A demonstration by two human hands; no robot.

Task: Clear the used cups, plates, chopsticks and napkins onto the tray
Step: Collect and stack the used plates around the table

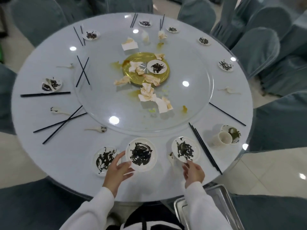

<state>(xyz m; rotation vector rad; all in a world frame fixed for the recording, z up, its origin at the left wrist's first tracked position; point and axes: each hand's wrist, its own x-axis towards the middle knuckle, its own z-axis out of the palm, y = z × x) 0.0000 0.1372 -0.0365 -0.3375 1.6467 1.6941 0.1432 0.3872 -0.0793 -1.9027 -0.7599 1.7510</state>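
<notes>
Left hand grips one plate, right hand pinches another plate; a third plate lies beside.

round white table with smeared plates, black chopsticks, perhaps ceramic spoons

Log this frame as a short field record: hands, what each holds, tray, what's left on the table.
left hand: grips the rim of a stained plate, lifted at the near edge
right hand: pinches the near rim of a second stained plate
tray: metal, at the lower right beside the table, nothing visible on it
third plate: left of the left hand, untouched
cup: lying on its side, far right
napkins: crumpled on the turntable
</notes>
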